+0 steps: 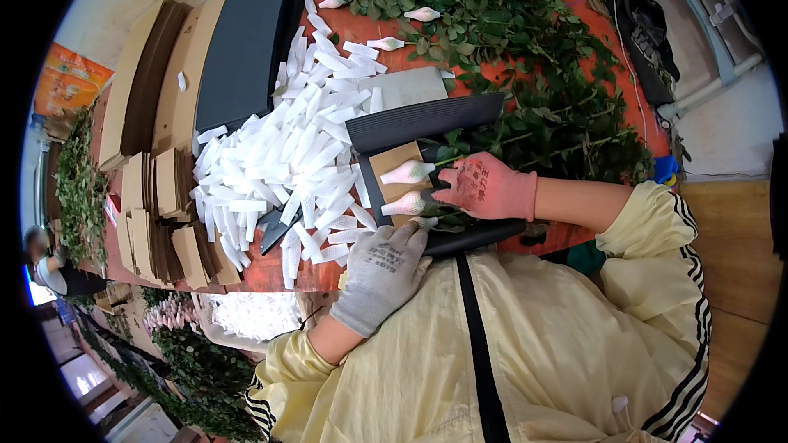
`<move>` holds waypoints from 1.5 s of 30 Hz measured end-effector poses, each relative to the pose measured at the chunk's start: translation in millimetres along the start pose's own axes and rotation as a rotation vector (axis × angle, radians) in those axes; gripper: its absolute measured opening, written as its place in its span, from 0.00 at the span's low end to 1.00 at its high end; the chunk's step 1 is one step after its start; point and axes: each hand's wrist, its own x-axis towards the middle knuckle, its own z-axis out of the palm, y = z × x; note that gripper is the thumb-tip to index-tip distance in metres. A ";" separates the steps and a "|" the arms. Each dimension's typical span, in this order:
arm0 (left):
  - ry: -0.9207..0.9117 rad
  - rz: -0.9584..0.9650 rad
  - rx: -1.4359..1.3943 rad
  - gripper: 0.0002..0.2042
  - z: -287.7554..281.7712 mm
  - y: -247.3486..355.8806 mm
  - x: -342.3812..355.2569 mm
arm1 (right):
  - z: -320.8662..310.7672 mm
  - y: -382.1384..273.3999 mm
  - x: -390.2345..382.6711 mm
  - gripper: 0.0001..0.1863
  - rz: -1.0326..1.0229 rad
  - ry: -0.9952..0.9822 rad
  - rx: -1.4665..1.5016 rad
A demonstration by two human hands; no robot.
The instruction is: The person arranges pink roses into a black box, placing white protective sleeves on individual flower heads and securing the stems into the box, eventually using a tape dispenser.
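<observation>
Three pale pink rosebuds in white net sleeves lie in a row near my body, over a piece of brown cardboard (pixel 397 157) on a black corrugated sheet (pixel 427 121). The farthest rosebud (pixel 408 172) and the middle rosebud (pixel 405 203) show well; the nearest is mostly covered by my left fingers. My left hand (pixel 382 275), in a grey glove, is closed at that nearest rose. In a pinkish-red glove, my right hand (pixel 486 187) has its fingers curled at the stems just behind the heads. Its fingertips are partly hidden among stems and leaves.
White net sleeves (pixel 287 148) are heaped left of the roses. Cardboard strips (pixel 156 197) and dark sheets (pixel 246 41) are stacked farther left. Leafy rose stems (pixel 492 16) cover the red table's far right. A person (pixel 51 267) is at the far left edge.
</observation>
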 end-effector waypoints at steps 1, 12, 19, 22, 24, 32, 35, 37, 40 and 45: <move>-0.064 -0.030 -0.001 0.26 -2.3 0.7 0.8 | 2.7 0.5 -2.5 0.21 -0.019 0.012 -0.005; 0.092 -0.030 -0.006 0.32 12.2 -1.6 13.7 | 11.4 3.8 1.2 0.23 0.122 0.623 -0.136; 0.033 -0.054 0.024 0.31 3.5 5.7 15.0 | 11.0 -2.1 33.8 0.13 0.240 0.262 -0.056; 0.043 -0.023 -0.041 0.27 0.0 1.9 16.1 | 19.1 -12.0 26.8 0.15 0.162 0.353 -0.099; 0.112 0.065 -0.107 0.23 -0.2 -11.5 14.8 | 24.4 -15.0 21.8 0.18 0.141 0.315 -0.201; 0.339 -0.223 -0.343 0.19 26.3 -95.5 37.5 | 26.1 -14.2 19.6 0.20 0.145 0.286 -0.154; 0.282 -0.207 -0.341 0.22 35.2 -103.3 41.3 | 25.8 -15.0 19.3 0.20 0.157 0.246 -0.251; 0.246 -0.203 -0.330 0.23 37.0 -104.4 43.5 | 27.3 -14.8 18.4 0.20 0.158 0.241 -0.450; 0.251 -0.170 -0.277 0.25 32.3 -103.0 46.9 | 31.4 -12.6 17.0 0.20 0.149 0.265 -0.676; 0.141 -0.254 -0.253 0.24 6.4 -82.7 43.2 | 39.2 -7.9 15.6 0.21 0.096 0.308 -0.426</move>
